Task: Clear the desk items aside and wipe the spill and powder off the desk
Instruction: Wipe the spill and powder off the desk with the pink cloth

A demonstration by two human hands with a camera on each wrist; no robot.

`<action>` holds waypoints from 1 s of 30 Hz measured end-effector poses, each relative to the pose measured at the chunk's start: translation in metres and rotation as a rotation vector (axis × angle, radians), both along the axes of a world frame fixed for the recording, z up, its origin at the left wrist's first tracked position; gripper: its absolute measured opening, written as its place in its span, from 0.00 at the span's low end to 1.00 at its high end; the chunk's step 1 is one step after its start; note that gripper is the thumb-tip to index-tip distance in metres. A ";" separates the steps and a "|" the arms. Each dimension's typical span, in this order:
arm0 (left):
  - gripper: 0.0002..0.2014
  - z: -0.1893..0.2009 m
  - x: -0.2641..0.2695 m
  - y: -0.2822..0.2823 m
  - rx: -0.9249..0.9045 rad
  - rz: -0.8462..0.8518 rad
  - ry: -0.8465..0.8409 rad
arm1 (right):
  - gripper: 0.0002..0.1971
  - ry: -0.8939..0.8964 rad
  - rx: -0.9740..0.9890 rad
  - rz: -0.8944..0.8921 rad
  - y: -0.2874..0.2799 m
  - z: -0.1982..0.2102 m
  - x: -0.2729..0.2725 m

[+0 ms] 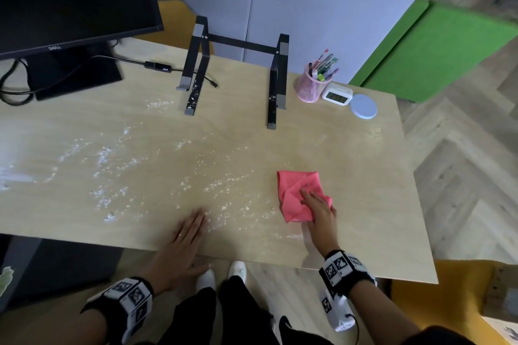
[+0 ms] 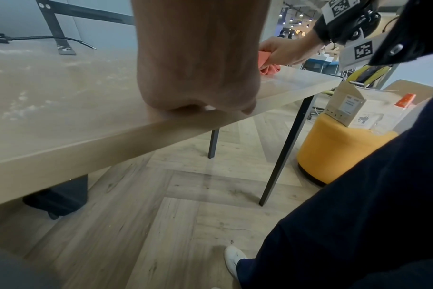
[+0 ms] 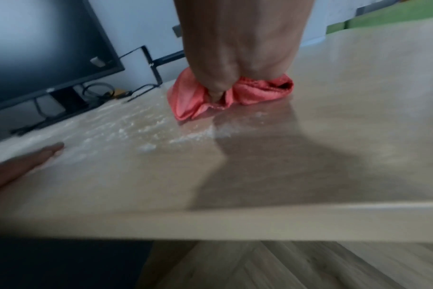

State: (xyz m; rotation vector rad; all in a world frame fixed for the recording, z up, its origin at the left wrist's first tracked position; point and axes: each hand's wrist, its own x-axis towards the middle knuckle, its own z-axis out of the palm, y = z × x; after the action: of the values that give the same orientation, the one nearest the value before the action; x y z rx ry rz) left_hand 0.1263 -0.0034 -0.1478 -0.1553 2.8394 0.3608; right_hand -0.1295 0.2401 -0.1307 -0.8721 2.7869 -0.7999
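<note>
White powder (image 1: 103,154) lies scattered over the left and middle of the pale wooden desk (image 1: 364,176), reaching the front edge; it also shows as powder (image 3: 126,127) in the right wrist view. A pink cloth (image 1: 297,190) lies crumpled on the desk, front right of centre. My right hand (image 1: 316,204) presses down on its near part, the pink cloth (image 3: 260,91) bunched under the palm and round the thumb. My left hand (image 1: 187,235) rests flat on the desk near the front edge, fingers straight, holding nothing.
A black monitor (image 1: 70,0) stands back left, with a cable adapter (image 1: 159,66) beside it. A black laptop stand (image 1: 235,70) is at the back centre. A pink pen cup (image 1: 309,87), a white clock (image 1: 336,94) and a blue disc (image 1: 363,106) sit back right. A yellow stool (image 2: 334,148) carries a box.
</note>
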 end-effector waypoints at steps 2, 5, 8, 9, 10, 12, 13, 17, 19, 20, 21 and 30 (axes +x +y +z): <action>0.46 0.002 0.002 -0.001 -0.010 0.002 0.023 | 0.23 0.016 -0.042 -0.047 -0.002 0.008 0.003; 0.49 0.009 0.000 -0.005 -0.037 -0.021 0.002 | 0.25 0.082 -0.014 -0.142 0.007 0.019 0.013; 0.52 0.011 -0.006 -0.011 -0.025 -0.012 -0.017 | 0.27 0.146 0.008 -0.123 0.020 0.026 0.035; 0.53 0.012 -0.010 -0.013 -0.020 -0.011 -0.029 | 0.29 0.140 0.007 -0.105 0.022 0.025 0.044; 0.55 0.012 -0.013 -0.015 -0.017 -0.005 -0.042 | 0.32 0.106 -0.003 -0.095 0.022 0.022 0.053; 0.59 0.013 -0.017 -0.019 -0.006 0.006 -0.057 | 0.38 -0.020 -0.051 -0.095 0.018 0.009 0.072; 0.61 0.012 -0.017 -0.021 0.000 0.009 -0.060 | 0.41 -0.071 -0.052 -0.108 0.015 0.002 0.081; 0.63 0.005 -0.017 -0.021 -0.001 0.039 -0.056 | 0.47 -0.184 -0.018 -0.245 -0.011 -0.015 0.100; 0.63 0.002 -0.017 -0.019 -0.004 0.056 -0.045 | 0.48 -0.239 -0.044 -0.327 -0.029 -0.009 0.105; 0.63 0.001 -0.017 -0.019 -0.005 0.061 -0.041 | 0.48 -0.270 -0.064 -0.365 -0.038 -0.006 0.107; 0.63 0.000 -0.017 -0.018 -0.005 0.063 -0.034 | 0.47 -0.306 -0.098 -0.410 -0.046 -0.003 0.107; 0.63 0.000 -0.017 -0.018 -0.025 0.065 -0.015 | 0.43 -0.493 -0.414 -0.662 -0.078 -0.011 0.073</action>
State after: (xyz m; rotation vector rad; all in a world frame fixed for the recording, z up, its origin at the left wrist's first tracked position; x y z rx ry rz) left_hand 0.1090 -0.0213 -0.1473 -0.2551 2.8302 0.3357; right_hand -0.0564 0.1619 -0.1415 0.2545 2.4676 -1.4731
